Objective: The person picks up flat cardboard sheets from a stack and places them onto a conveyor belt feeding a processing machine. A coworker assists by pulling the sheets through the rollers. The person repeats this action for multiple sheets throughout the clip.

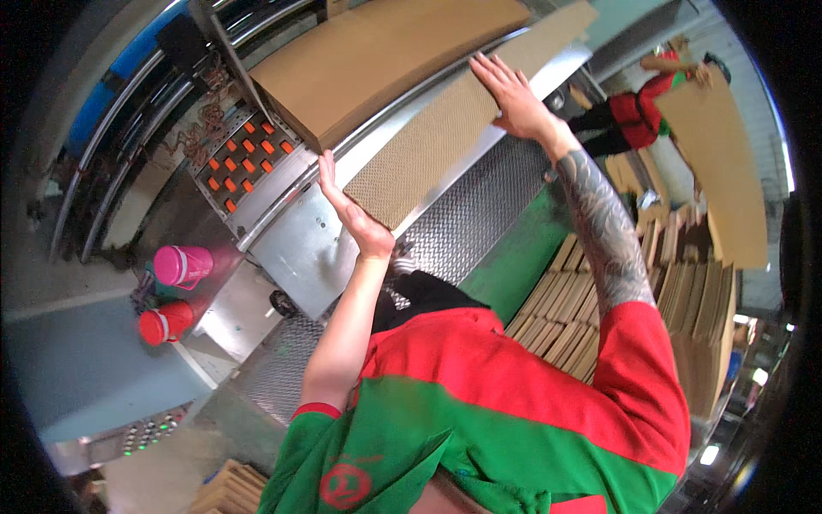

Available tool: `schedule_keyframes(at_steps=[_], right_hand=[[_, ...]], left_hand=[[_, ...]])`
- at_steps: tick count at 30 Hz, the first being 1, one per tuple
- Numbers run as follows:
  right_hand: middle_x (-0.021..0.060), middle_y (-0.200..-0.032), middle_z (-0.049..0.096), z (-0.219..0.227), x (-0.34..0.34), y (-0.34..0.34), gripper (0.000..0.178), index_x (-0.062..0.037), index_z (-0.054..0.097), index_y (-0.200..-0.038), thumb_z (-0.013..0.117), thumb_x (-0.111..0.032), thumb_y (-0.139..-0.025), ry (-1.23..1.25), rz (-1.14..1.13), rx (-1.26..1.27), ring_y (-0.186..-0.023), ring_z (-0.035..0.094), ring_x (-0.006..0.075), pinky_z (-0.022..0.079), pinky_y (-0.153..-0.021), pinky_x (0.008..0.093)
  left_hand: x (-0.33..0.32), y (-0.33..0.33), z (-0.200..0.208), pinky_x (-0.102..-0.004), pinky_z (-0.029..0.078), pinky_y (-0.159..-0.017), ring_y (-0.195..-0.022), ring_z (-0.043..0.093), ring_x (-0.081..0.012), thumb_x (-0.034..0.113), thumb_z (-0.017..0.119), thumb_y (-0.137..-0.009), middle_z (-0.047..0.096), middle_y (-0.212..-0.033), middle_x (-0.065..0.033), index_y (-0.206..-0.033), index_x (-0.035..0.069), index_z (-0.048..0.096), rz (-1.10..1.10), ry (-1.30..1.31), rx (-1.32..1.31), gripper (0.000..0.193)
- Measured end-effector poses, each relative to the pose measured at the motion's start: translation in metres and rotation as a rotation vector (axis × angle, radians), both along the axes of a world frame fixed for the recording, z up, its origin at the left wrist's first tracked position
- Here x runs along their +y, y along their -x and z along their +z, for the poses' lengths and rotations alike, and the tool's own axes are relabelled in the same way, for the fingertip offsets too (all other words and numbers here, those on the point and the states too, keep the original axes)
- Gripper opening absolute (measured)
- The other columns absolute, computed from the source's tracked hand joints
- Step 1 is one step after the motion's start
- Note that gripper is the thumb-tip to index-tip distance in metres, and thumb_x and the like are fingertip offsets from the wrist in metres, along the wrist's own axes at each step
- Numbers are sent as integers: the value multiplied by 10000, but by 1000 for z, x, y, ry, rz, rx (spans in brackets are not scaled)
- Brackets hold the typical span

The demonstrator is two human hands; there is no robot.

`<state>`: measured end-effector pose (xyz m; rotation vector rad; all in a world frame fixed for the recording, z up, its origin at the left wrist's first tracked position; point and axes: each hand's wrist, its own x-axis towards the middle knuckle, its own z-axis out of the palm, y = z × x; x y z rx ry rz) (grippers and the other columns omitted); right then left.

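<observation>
A long stack of corrugated cardboard sheets [419, 158] lies on a metal table [295, 244], its fluted edges facing me. My left hand [358, 218] is at the near left end of the stack, palm against the corner, fingers stretched out. Farther along, my right hand [518, 104] rests flat on the stack's side and upper edge with its fingers extended. Neither hand is wrapped round anything. Just behind the stack is a large pile of brown cardboard sheets [385, 64].
Orange rollers [247, 163] sit left of the table. Pink [182, 265] and red jugs [166, 323] stand farther left. Bundled cardboard [565, 295] is piled at right, where another person [638, 116] holds a big sheet [719, 163]. A checkered metal step [479, 210] runs beside the table.
</observation>
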<state>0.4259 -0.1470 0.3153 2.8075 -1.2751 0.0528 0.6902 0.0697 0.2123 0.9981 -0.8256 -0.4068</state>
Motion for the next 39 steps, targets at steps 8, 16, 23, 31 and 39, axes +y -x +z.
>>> schedule_keyframes(at_steps=[8,16,23,31,39], right_hand=[[24,-1824,207,-13,-4,-2,1187,-257,177,-1752,889,-136,-811,55,-43,1,-1675,199,345,280,-1284,708],[113,-1785,275,-37,17,8,1062,-144,209,-1738,786,-101,-847,300,-213,-213,-1638,285,350,269,-1279,692],[273,-1563,521,-293,284,101,688,9,511,-1517,715,-164,-883,-271,-568,-569,-1425,526,455,450,-1193,545],[192,-1317,762,-439,674,341,526,-22,710,-1363,518,-398,-1048,-1588,-1269,112,-1169,744,348,607,-940,480],[304,-1231,732,-447,667,404,476,43,747,-1130,590,-372,-956,-711,-1666,-603,-1202,679,479,537,-1043,529]], left_hand=[[-8,-25,86,-552,298,-1280,-1497,464,-417,597,567,-1055,522,-1552,-292,-1568,-96,438,-12,-361,-997,872],[-41,23,114,-521,439,-1184,-1415,563,-419,752,712,-895,573,-1513,-294,-1588,-74,425,-99,-909,-1371,1115],[-47,33,114,-537,351,-1250,-1486,479,-414,708,745,-886,518,-1560,-299,-1581,-77,410,-120,-1020,-1316,1100],[-41,45,110,-524,419,-1208,-1440,541,-413,710,754,-876,565,-1531,-285,-1565,-55,469,34,-923,-1345,1068],[-48,49,112,-523,404,-1238,-1498,493,-413,772,712,-888,513,-1602,-277,-1612,-4,440,45,-994,-1322,1096]])
